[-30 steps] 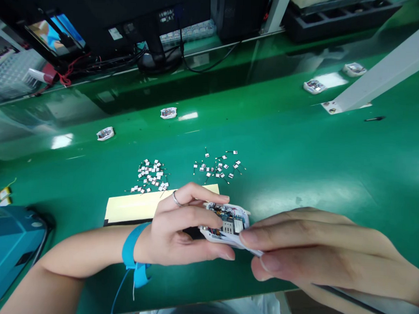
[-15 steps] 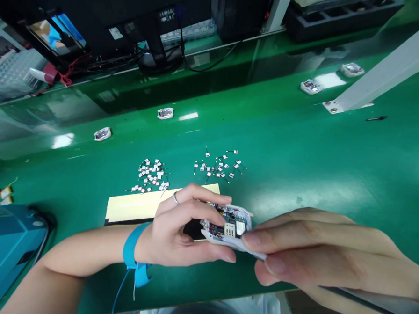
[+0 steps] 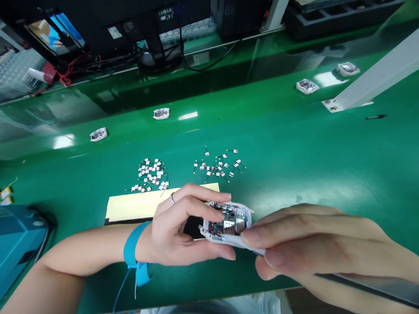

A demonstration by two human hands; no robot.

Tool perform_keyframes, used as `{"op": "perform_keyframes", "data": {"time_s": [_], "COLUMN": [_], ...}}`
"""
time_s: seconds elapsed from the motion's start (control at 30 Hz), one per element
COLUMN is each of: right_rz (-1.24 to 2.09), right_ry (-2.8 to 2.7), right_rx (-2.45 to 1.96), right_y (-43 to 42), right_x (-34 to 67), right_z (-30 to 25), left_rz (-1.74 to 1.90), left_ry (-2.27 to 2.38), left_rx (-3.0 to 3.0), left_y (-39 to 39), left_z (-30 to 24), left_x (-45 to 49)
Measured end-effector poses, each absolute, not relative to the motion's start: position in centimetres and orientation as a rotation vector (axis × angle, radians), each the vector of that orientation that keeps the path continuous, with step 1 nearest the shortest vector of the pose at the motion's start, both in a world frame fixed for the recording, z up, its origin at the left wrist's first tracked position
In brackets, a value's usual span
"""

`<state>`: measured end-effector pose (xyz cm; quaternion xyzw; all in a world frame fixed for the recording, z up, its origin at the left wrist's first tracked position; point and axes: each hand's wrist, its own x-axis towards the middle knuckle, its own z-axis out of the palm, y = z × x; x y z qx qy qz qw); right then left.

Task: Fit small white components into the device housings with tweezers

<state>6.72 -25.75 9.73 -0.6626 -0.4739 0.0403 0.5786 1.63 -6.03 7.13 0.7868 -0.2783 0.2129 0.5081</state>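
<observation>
Above the near edge of the green surface, I hold a white device housing [image 3: 247,215] with an exposed circuit board [image 3: 231,220]. My left hand [image 3: 188,226] grips its left end, thumb along the near side and fingers over the board and far side. A blue wrist strap [image 3: 131,246] is round that wrist. My right hand [image 3: 317,247] pinches the near right corner of the housing between thumb and fingers. A long thin grey metal tool [image 3: 374,290] sticks out under the right palm; its tip is hidden.
Two groups of small white parts with short black leads [image 3: 152,172] lie beyond a pale yellow strip [image 3: 133,207]. Several similar housings [image 3: 161,113] sit on the far green band. A grey post [image 3: 382,67] stands right, a teal machine [image 3: 4,249] left, a monitor [image 3: 115,11] behind.
The housings on the far band have shifted slightly left. The housing in my hands has tilted a little, and my right hand has moved slightly with it.
</observation>
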Motion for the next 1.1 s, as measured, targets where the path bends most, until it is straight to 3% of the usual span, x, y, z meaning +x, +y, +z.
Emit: {"op": "perform_keyframes", "data": {"time_s": [1.1], "right_rz": [-0.018], "right_ry": [-1.285], "right_rx": [-1.51], "right_y": [-25.89], "right_x": [6.97], "right_z": [9.43], "left_rz": [0.645], "left_ry": [-0.815], "left_rx": [1.912], "left_y": [-5.7], "left_z": [7.16], "left_x": [1.99]}}
